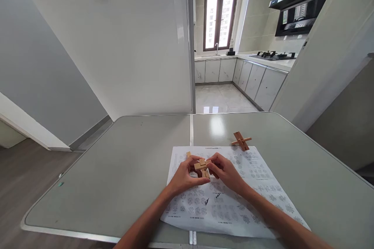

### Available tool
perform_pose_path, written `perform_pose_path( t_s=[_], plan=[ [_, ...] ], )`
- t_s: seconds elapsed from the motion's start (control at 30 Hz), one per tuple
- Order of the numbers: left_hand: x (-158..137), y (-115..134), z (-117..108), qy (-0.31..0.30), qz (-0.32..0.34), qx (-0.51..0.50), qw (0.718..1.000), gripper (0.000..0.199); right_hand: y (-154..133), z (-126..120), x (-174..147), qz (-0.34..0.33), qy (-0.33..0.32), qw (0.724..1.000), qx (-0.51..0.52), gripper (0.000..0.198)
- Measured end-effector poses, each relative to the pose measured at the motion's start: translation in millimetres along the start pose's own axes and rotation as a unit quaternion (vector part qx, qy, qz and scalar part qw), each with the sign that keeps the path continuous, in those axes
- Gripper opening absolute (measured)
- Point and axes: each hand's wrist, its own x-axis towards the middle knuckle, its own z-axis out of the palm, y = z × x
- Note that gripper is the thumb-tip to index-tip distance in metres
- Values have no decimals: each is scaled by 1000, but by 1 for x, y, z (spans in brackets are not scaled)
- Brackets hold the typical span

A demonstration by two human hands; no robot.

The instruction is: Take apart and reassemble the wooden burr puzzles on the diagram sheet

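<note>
Between my two hands is a small wooden interlocking puzzle (201,166), made of several notched light-brown blocks fitted across each other. My left hand (187,175) wraps it from the left, thumb along the near side and fingers at the back. From the right, my right hand (223,169) pinches the puzzle's end between thumb and fingers; its lower fingers are partly hidden. Just behind the left fingers, the tip of a loose wooden block (188,154) shows. Under the hands lies a large instruction sheet (222,210) printed with rows of puzzle diagrams.
Past the sheet's far edge stands another wooden assembly (241,141) of crossed pieces. The grey folding table (117,179) has a metal rim and a centre seam. A small green bit (60,184) lies near its left edge. A wall and a kitchen doorway are beyond.
</note>
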Motion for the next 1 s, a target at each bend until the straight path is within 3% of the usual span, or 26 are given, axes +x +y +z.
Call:
perform_pose_path(
  t_s=[0.27,0.47,0.6,0.73,0.87,1.0],
  plan=[
    [2,-1,-3,34,18,-20,999,53,0,-1,3,7,-28,999,33,47],
    [13,-9,-14,228,10,-122,966,55,-2,-1,1,0,-43,999,-6,45],
    [15,-10,-17,289,-1,-129,949,55,-2,2,-1,-16,-65,995,-75,40],
    [15,-10,-15,266,-24,-144,953,53,2,2,-1,-38,-51,989,-131,31],
    [14,-13,-12,187,-38,-156,969,54,6,2,-1,-48,-28,980,-189,20],
    [12,-12,-10,106,-41,-170,979,54,10,3,-2,-80,-12,964,-253,33]
  ],
)
